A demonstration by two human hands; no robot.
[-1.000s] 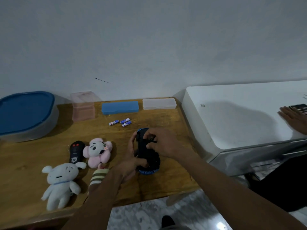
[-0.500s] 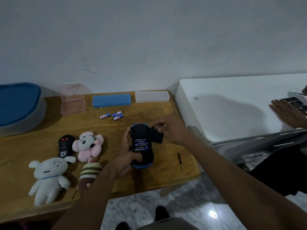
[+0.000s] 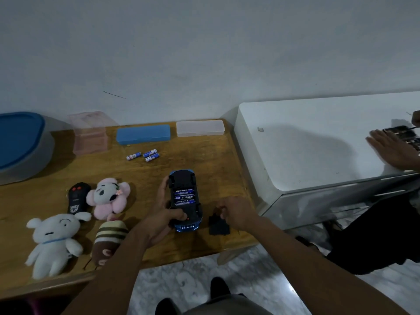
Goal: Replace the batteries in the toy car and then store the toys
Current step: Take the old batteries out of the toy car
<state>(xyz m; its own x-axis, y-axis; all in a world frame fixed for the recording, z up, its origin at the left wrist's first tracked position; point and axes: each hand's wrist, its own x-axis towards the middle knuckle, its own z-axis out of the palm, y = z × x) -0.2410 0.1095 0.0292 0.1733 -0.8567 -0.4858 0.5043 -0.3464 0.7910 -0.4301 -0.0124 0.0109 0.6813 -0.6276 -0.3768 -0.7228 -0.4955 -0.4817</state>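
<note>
Now | left fingers point(image 3: 162, 191) grip 1 car point(image 3: 186, 226) | right fingers point(image 3: 222, 206) pinch cover point(image 3: 219, 227) | 3 loose batteries point(image 3: 150, 153)

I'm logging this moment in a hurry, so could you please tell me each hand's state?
Left hand: closed, grip around the upturned toy car.
Right hand: fingers curled at the battery cover on the table; pinching or not cannot be told.

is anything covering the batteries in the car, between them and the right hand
Nothing visible does. The battery cover lies on the table beside the toy car, by the right hand. The batteries sit bare in the open bay; the left hand grips the car's side and tail, clear of them.
</note>
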